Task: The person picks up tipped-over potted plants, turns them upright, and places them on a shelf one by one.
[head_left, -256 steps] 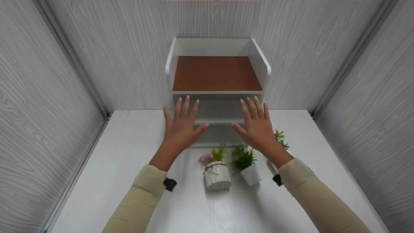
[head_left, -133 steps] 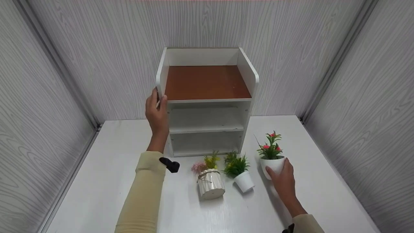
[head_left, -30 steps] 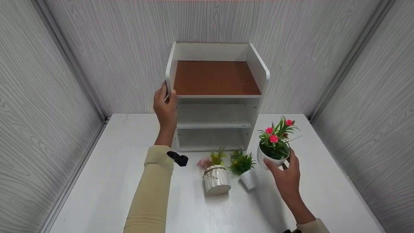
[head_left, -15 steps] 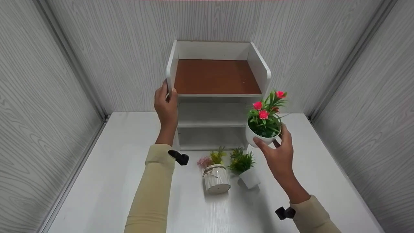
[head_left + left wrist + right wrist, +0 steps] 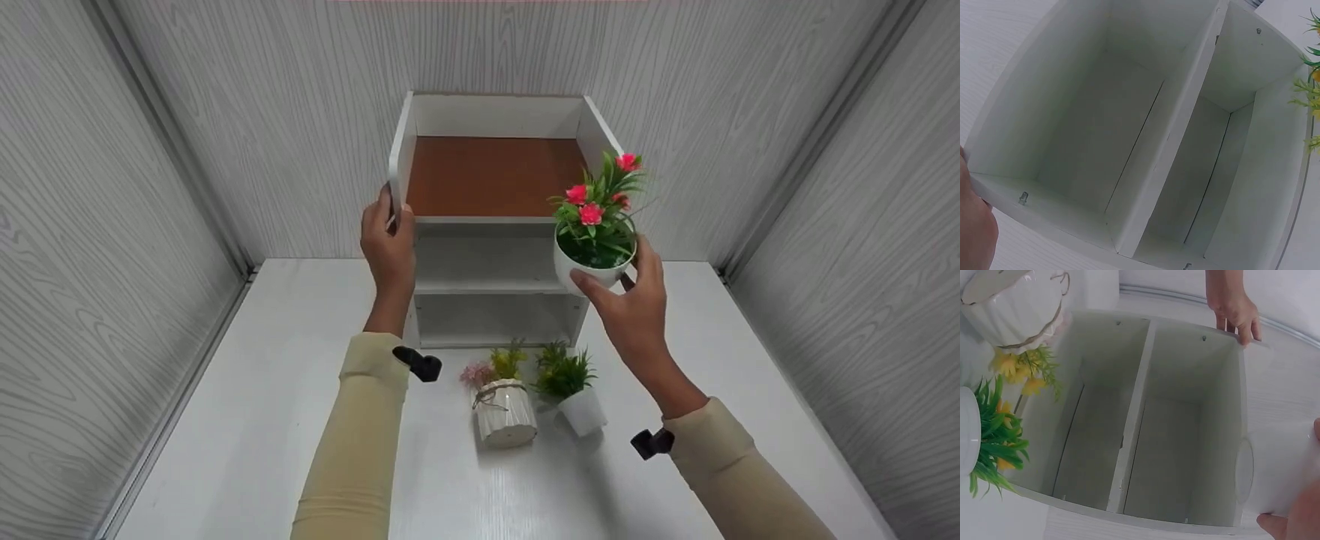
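My right hand (image 5: 636,319) grips a potted plant (image 5: 595,259) with pink-red flowers by its white pot, thumb on the near side. It is held upright in the air before the right side of a white shelf unit (image 5: 506,287), overlapping the brown top board (image 5: 495,176) in the head view. Fingers of my left hand (image 5: 388,247) wrap round the front edge of the unit's left side panel, thumb on the inner side. In the right wrist view the pot (image 5: 1278,467) shows its base, and the left hand (image 5: 1234,315) holds the panel's edge.
Before the unit, two potted plants lie tipped on the white table (image 5: 300,420): a ribbed pot (image 5: 504,416) with twine and pink and yellow flowers, and a small white pot (image 5: 583,411) with green leaves. Wood-grain walls (image 5: 840,247) enclose the table.
My right hand took the red-flowered plant from the table's right side, and over the last second raised it up and leftward toward the unit's top. The left hand has kept its hold on the panel.
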Demonstrator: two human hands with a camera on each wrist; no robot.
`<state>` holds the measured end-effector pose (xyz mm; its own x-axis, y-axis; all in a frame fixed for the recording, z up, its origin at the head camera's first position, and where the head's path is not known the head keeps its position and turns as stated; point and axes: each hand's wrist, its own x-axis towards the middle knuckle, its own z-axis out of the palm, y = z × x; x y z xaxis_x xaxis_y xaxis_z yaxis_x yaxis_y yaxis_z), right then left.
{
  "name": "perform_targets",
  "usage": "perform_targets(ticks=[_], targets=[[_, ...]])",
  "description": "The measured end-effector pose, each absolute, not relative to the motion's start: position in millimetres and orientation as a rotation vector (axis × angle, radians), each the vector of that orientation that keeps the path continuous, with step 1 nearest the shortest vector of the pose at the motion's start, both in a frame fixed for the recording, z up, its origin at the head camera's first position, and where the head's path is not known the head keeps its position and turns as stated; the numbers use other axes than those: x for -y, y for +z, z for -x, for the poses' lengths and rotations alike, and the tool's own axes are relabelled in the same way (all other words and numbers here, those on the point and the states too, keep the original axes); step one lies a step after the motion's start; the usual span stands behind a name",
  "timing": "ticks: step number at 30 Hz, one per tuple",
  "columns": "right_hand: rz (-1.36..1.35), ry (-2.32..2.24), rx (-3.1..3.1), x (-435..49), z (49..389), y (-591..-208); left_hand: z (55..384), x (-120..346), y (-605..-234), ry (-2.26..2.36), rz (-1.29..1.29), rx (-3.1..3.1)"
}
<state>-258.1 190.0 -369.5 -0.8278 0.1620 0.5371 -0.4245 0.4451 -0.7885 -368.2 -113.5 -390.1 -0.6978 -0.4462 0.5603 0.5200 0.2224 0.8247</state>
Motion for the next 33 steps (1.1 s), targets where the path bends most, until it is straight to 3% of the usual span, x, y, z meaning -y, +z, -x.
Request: perform_targets(ticks=[18, 33], targets=[[-0.202, 1.387, 2.114, -176, 302, -338, 372, 110, -391, -1.566, 0.016, 1.732], [-0.154, 1.345, 2.104, -162, 323, -334, 373, 109, -391, -1.517, -0.027, 1.748]])
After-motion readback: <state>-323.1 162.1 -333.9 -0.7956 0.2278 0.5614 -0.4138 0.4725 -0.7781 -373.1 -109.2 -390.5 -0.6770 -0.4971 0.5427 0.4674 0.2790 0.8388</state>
